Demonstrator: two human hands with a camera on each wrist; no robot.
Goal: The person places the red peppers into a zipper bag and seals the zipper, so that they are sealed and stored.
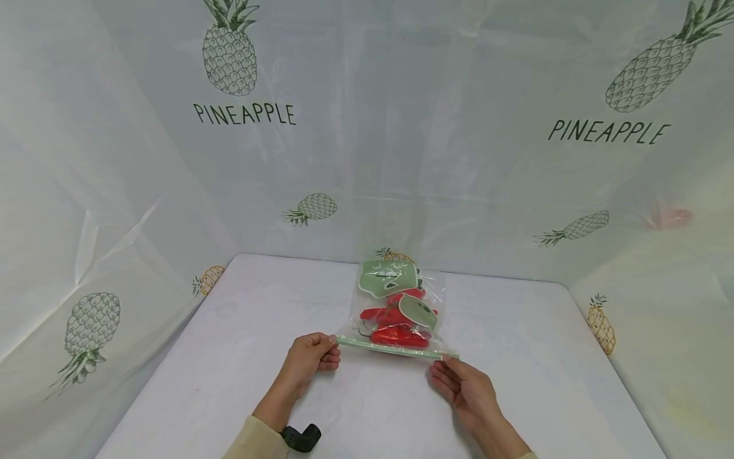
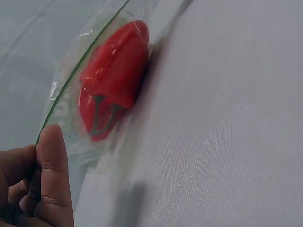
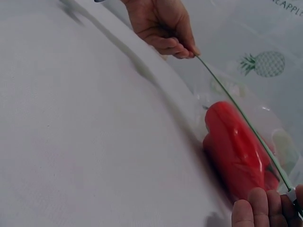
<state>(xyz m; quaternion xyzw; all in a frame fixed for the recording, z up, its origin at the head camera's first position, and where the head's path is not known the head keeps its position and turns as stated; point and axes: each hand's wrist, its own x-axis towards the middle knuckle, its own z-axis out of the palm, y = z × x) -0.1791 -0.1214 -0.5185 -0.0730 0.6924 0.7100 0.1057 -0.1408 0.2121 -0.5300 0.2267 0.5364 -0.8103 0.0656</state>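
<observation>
A clear zip bag (image 1: 381,278) with green printed patches lies on the table, several red peppers (image 1: 399,336) inside it. Green stems show on the peppers (image 2: 118,71) in the left wrist view. Along the bag's near edge runs a green zip strip (image 1: 395,350). My left hand (image 1: 305,362) pinches the left end of that strip between thumb and finger. The strip's right end is pinched by my right hand (image 1: 467,390), whose other fingers are loosely bent. A small whitish piece (image 3: 291,194) sits on the strip at my right fingers. The strip is stretched straight between both hands.
A white-covered table (image 1: 229,376) lies under the bag. Behind it and at both sides hangs a pale curtain (image 1: 401,127) printed with pineapples. A black band with a device (image 1: 302,438) is on my left wrist, by a beige sleeve (image 1: 258,440).
</observation>
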